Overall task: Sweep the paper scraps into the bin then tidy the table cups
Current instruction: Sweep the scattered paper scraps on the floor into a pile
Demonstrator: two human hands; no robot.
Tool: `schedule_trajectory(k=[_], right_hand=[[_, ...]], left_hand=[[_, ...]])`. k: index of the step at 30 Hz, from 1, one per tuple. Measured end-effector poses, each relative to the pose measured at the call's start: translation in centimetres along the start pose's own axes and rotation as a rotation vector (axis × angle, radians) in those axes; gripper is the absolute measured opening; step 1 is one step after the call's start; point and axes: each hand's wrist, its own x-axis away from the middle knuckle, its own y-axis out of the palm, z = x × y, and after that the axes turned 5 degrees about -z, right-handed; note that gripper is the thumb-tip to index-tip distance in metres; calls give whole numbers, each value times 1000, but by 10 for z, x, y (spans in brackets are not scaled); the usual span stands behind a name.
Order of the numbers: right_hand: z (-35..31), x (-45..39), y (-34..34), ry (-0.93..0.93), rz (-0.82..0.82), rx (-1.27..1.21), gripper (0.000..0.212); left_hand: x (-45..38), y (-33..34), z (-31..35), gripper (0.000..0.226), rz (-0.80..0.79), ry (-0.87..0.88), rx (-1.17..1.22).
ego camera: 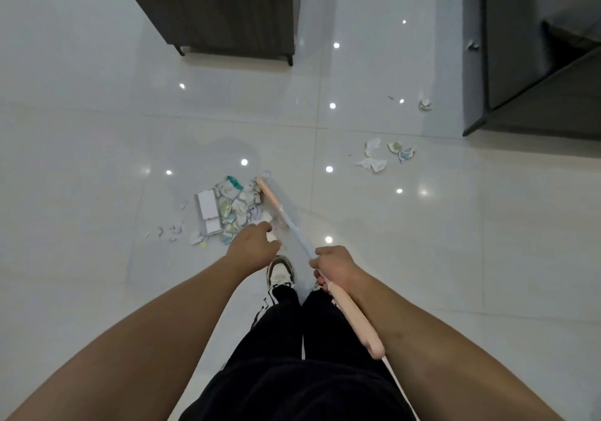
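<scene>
A heap of torn paper scraps (pixel 229 210) lies on the shiny white floor in front of my feet. The pink head of a broom (pixel 270 197) rests against the heap's right side. My right hand (pixel 335 266) is shut around the broom's pale shaft, and the pink handle end (pixel 357 323) runs back along my forearm. My left hand (pixel 255 243) hovers over the near edge of the heap, fingers loosely curled, holding nothing that I can see. More scraps (pixel 385 155) lie apart to the right, and one crumpled piece (pixel 425 104) sits farther back. No cups or bin are in view.
A dark wooden cabinet (pixel 214 10) on short legs stands at the back. A grey sofa or table edge (pixel 520 62) fills the right side. Tiny bits (pixel 169 230) lie left of the heap. My shoe (pixel 280 274) is just behind the heap.
</scene>
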Motion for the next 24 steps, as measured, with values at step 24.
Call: schedule_trajectory(k=[24], right_hand=[[-43,25,-58,-146,141,-167,16]], left_hand=[[-20,-37,84,55,58,165,-76]])
